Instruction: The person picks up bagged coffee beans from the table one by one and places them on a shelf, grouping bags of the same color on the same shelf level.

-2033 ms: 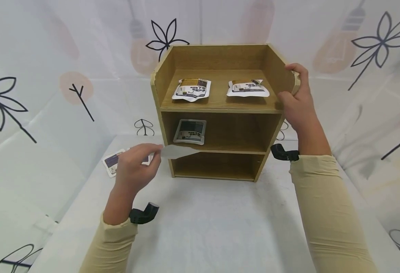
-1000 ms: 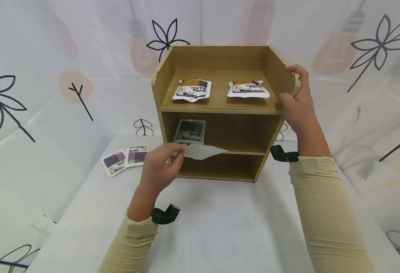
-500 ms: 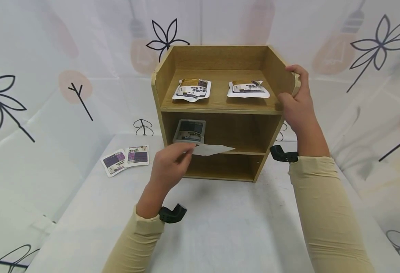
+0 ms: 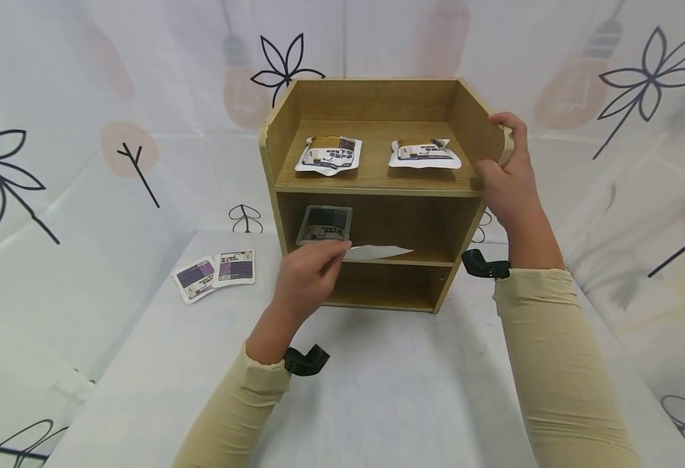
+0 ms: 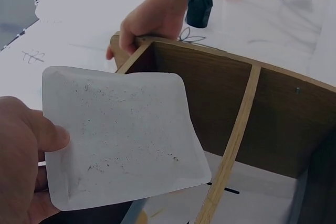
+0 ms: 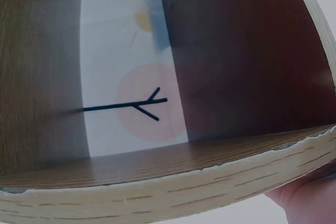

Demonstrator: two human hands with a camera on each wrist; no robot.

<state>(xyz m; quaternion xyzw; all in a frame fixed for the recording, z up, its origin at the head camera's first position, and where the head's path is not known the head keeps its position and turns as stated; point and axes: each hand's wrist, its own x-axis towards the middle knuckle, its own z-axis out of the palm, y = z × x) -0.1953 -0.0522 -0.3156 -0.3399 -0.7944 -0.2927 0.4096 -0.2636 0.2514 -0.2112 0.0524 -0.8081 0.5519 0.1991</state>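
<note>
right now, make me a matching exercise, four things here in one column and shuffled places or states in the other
1. left hand
2. right hand
3. two purple-labelled packets
4. dark-labelled packet

A. lying on the white table
B. on the middle shelf
C. pinching a white-backed packet
D. gripping the wooden shelf unit

Pairs: 1-C, 2-D, 3-A, 4-B

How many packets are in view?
6: two packets on the top shelf, one packet on the middle shelf, two packets on the table, one packet in the left hand. Others may be hidden.
</note>
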